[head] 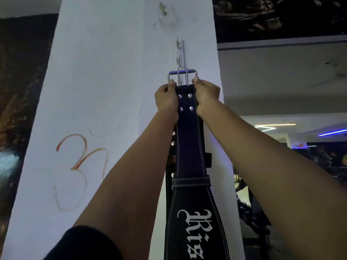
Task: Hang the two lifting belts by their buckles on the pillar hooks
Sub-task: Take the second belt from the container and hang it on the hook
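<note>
A black lifting belt point(189, 139) with white stitching and white lettering hangs down the front of a white pillar point(97, 91). Its chrome double-prong buckle point(182, 76) is at the top, pressed against the pillar face. My left hand point(166, 99) grips the belt's left edge just under the buckle, and my right hand point(206, 94) grips the right edge. A thin metal hook or rod point(183, 53) runs up the pillar right above the buckle. Behind the held belt, part of a second black belt point(171, 156) with rivets shows against the pillar.
The pillar has chipped paint patches point(165, 14) higher up and an orange scribble point(80, 154) on its left face. Dark patterned walls flank it. To the right, a dim gym room with blue strip lights point(332, 132) and equipment.
</note>
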`<action>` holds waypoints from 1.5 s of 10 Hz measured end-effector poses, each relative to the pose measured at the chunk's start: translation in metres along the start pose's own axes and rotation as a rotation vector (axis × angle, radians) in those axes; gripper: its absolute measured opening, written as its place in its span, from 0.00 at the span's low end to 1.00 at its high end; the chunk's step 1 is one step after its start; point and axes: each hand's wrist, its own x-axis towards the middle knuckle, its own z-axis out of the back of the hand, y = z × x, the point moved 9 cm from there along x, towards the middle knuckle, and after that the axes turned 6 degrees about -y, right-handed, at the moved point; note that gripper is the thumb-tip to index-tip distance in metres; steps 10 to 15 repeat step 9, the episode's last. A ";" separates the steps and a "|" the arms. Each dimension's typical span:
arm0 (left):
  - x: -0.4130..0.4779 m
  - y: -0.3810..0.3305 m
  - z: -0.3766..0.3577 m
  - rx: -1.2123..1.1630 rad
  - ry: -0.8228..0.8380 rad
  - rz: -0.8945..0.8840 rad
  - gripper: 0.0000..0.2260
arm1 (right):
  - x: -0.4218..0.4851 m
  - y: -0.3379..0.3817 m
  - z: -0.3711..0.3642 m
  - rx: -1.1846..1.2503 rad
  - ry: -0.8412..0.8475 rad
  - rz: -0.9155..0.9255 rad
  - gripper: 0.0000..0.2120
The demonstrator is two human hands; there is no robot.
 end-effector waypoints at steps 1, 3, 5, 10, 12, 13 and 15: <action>0.023 0.004 -0.003 0.029 -0.046 -0.021 0.14 | 0.019 -0.008 -0.010 0.001 0.012 -0.037 0.07; 0.056 0.002 -0.005 0.186 -0.111 -0.035 0.14 | 0.048 -0.016 -0.013 0.002 -0.019 -0.095 0.08; 0.053 0.009 0.005 0.226 -0.126 -0.008 0.15 | 0.041 -0.022 -0.007 -0.062 -0.021 -0.092 0.16; -0.039 0.011 0.027 0.255 0.223 0.003 0.09 | -0.030 -0.028 0.036 -0.141 -0.115 -0.051 0.11; -0.039 0.011 0.027 0.255 0.223 0.003 0.09 | -0.030 -0.028 0.036 -0.141 -0.115 -0.051 0.11; -0.039 0.011 0.027 0.255 0.223 0.003 0.09 | -0.030 -0.028 0.036 -0.141 -0.115 -0.051 0.11; -0.039 0.011 0.027 0.255 0.223 0.003 0.09 | -0.030 -0.028 0.036 -0.141 -0.115 -0.051 0.11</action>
